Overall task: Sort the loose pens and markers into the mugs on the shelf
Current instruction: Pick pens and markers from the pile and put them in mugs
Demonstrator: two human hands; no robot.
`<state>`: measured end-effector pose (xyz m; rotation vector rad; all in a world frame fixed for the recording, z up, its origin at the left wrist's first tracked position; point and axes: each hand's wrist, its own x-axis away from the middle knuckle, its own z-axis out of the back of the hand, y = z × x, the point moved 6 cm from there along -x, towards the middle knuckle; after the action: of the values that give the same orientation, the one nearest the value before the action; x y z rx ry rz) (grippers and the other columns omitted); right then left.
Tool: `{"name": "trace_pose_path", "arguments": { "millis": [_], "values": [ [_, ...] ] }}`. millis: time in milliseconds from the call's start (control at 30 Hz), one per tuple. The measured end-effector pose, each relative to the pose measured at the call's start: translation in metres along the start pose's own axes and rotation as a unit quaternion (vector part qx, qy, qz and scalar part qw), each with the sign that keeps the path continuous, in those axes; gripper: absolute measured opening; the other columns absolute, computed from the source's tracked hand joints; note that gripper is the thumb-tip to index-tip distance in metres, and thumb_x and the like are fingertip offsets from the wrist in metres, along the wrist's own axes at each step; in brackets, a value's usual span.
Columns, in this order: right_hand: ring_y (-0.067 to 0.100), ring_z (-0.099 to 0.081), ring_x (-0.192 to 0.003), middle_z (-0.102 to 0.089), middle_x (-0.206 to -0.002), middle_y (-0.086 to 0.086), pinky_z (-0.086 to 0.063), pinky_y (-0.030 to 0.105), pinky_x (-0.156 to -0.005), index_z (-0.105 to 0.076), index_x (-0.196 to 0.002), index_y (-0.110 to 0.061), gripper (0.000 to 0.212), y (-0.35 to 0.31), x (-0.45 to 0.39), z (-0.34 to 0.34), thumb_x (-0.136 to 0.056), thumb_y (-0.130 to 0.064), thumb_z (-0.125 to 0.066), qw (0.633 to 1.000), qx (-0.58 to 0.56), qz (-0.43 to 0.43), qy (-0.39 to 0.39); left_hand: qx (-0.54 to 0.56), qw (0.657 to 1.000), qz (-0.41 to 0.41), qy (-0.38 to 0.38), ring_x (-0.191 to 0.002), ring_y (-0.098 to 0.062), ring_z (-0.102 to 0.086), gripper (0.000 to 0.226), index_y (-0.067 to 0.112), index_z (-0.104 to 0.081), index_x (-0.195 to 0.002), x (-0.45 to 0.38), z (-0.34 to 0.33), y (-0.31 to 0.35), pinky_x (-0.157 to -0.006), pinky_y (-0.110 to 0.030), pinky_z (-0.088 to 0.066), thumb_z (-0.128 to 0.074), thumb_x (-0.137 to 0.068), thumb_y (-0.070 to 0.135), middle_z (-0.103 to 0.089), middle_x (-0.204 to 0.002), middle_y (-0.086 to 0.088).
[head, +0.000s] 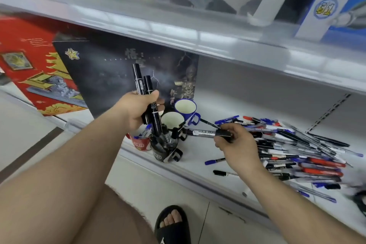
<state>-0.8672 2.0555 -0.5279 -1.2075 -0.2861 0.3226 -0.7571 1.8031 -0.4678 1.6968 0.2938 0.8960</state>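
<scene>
My left hand [136,109] grips two black markers [147,93] upright above the mugs. My right hand [237,144] pinches one black and silver marker [202,132] by its cap end, held level and pointing left toward the mugs. On the white shelf [198,152] stand a black mug [165,149] holding several black markers, a red mug [140,142] with blue pens, a mug with a white inside [172,120] and a blue mug [186,108]; the last two look empty. A large pile of loose pens and markers [297,150] lies to the right.
A black box [111,69] and a red box [29,61] stand behind and left of the mugs. The upper shelf edge [198,35] overhangs close above. A blue pen [214,161] and a black pen [222,173] lie near the shelf's front edge. My sandalled foot [172,224] is below.
</scene>
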Motion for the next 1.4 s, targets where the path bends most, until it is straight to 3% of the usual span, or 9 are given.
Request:
{"name": "trace_pose_path", "arguments": {
  "millis": [100,267,367,433,500,767,1100,1333,1400],
  "values": [
    [0.022,-0.071,-0.086,-0.073,-0.092,-0.004,-0.056,0.046,-0.088,-0.058,-0.092,-0.035,0.034,0.006,-0.001,-0.021,-0.083,-0.007,-0.075,1.0,-0.009,-0.002,0.0,-0.001,1.0,0.01,0.016,-0.099,-0.028,-0.07,0.031,0.004,-0.058,-0.124,-0.006,0.02,-0.004,-0.096,-0.053,-0.051,-0.061,-0.097,0.018,-0.07,-0.115,-0.015],
    [0.018,-0.072,-0.089,-0.073,-0.079,-0.017,-0.054,0.046,-0.094,-0.065,-0.116,-0.03,0.032,0.007,-0.011,-0.048,-0.093,-0.009,-0.063,1.0,-0.005,0.015,-0.007,0.021,0.999,0.025,0.02,-0.087,-0.025,-0.072,0.036,0.002,-0.055,-0.129,-0.012,0.032,-0.013,-0.073,-0.041,-0.059,-0.058,-0.098,0.02,-0.069,-0.116,-0.016],
    [0.015,-0.068,-0.099,-0.074,-0.098,-0.008,-0.048,0.029,-0.1,-0.057,-0.137,-0.018,0.041,-0.002,-0.018,-0.068,-0.097,-0.011,-0.057,0.997,0.046,0.05,-0.03,0.025,0.999,0.036,0.017,-0.079,-0.022,-0.073,0.038,0.003,-0.054,-0.131,-0.013,0.035,-0.019,-0.072,-0.039,-0.059,-0.059,-0.098,0.021,-0.069,-0.115,-0.016],
    [0.015,-0.061,-0.102,-0.069,-0.107,0.003,-0.037,0.009,-0.09,-0.056,-0.138,-0.016,0.042,-0.011,-0.022,-0.084,-0.097,-0.01,-0.057,0.988,0.117,0.091,-0.046,0.03,0.999,0.037,0.018,-0.076,-0.021,-0.073,0.037,0.003,-0.056,-0.13,-0.016,0.036,-0.021,-0.072,-0.038,-0.058,-0.059,-0.098,0.021,-0.07,-0.113,-0.016],
    [0.022,-0.056,-0.109,-0.064,-0.113,0.01,-0.029,0.007,-0.086,-0.059,-0.135,-0.01,0.04,-0.016,-0.028,-0.102,-0.095,-0.006,-0.058,0.976,0.169,0.129,-0.054,0.039,0.998,0.036,0.016,-0.076,-0.021,-0.074,0.037,0.003,-0.055,-0.13,-0.019,0.036,-0.022,-0.067,-0.036,-0.06,-0.059,-0.098,0.022,-0.071,-0.111,-0.015],
    [0.028,-0.064,-0.096,-0.071,-0.104,0.008,-0.052,0.038,-0.083,-0.066,-0.116,-0.012,0.026,-0.027,-0.036,-0.132,-0.091,-0.013,-0.063,0.969,0.194,0.148,-0.044,0.087,0.996,0.036,-0.004,-0.082,-0.023,-0.07,0.033,0.002,-0.056,-0.125,-0.027,0.036,-0.021,-0.051,-0.031,-0.058,-0.054,-0.1,0.023,-0.07,-0.104,-0.012],
    [0.027,-0.063,-0.101,-0.072,-0.111,0.004,-0.049,0.03,-0.085,-0.073,-0.117,-0.018,0.031,0.009,-0.027,-0.157,-0.086,-0.012,-0.07,0.944,0.256,0.174,-0.115,0.079,0.994,0.049,-0.053,-0.082,-0.02,-0.07,0.025,0.008,-0.059,-0.115,-0.027,0.018,-0.023,-0.068,-0.036,-0.059,-0.053,-0.1,0.027,-0.072,-0.098,-0.008],
    [0.027,-0.044,-0.117,-0.055,-0.127,0.0,-0.038,0.033,-0.097,-0.061,-0.132,-0.033,0.041,0.022,-0.029,-0.167,-0.093,-0.021,-0.056,0.856,0.445,0.206,-0.166,0.044,0.993,0.065,-0.092,-0.089,-0.02,-0.068,0.018,0.014,-0.06,-0.106,-0.022,0.006,-0.028,-0.089,-0.039,-0.05,-0.051,-0.101,0.029,-0.07,-0.104,-0.007],
    [0.027,-0.045,-0.119,-0.052,-0.127,0.002,-0.037,0.03,-0.099,-0.061,-0.133,-0.03,0.045,0.012,-0.03,-0.156,-0.091,-0.014,-0.056,0.882,0.407,0.187,-0.146,0.046,0.991,0.068,-0.104,-0.094,-0.021,-0.068,0.02,0.013,-0.061,-0.107,-0.02,0.002,-0.029,-0.088,-0.039,-0.052,-0.05,-0.101,0.029,-0.07,-0.112,-0.008]
  ]
}}
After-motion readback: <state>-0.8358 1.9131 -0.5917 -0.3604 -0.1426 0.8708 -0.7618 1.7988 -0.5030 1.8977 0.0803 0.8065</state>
